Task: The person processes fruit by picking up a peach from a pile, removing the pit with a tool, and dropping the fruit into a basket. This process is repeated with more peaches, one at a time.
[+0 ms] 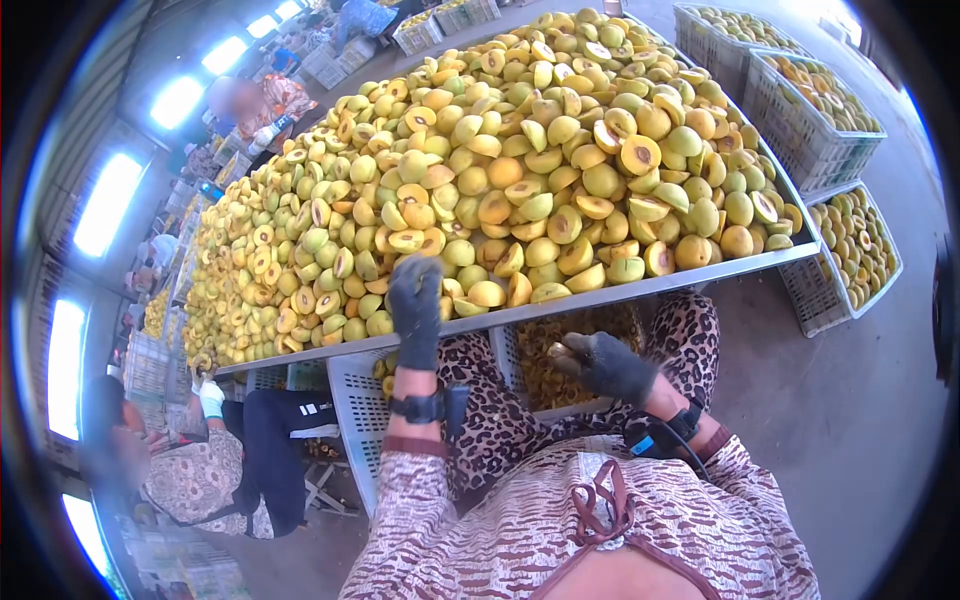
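A large heap of halved yellow-green fruit [500, 190], which look like peaches, covers a metal-edged table [640, 290]. Several halves show brown pits or hollows. My left hand [415, 300], in a dark glove, is at the table's near edge against the heap. Its fingers are curled in, and what they hold, if anything, is hidden. Over a crate between my knees is my right hand [608, 366], also gloved and closed. A small pale, shiny bit shows at its fingertips, too small to name. Brownish-yellow scraps [560, 350] fill the crate below it.
A white perforated basket [352, 415] stands by my left leg, under the table edge. Stacked crates of fruit [815, 120] are at the right, with another crate [850, 250] nearer. A co-worker [215, 465] sits at the left; another person [275, 105] is across the table.
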### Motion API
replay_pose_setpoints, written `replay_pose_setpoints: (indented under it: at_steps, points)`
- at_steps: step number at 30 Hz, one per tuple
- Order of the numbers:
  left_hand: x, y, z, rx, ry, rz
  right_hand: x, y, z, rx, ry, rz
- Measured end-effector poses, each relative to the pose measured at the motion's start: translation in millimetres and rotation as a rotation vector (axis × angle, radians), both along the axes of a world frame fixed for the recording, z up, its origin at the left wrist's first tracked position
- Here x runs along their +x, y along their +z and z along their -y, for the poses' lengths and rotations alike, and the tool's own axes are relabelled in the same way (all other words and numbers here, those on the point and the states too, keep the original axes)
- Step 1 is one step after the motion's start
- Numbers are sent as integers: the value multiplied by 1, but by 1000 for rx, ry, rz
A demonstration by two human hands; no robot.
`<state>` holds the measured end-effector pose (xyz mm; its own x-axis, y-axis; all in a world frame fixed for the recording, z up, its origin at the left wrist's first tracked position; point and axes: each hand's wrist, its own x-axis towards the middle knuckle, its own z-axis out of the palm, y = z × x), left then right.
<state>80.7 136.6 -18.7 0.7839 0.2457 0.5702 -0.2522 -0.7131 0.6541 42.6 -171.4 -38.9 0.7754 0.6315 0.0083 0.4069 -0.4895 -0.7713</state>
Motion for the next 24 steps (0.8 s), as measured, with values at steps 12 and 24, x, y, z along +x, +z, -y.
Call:
replay_pose_setpoints:
  at_steps: [12,24]
  points:
    - [89,9,110,177,-573,14,17,31,25,815,-535,-786]
    - [-43,-11,135,-1422,-603,-388,38,13,-24,491,-482,-40]
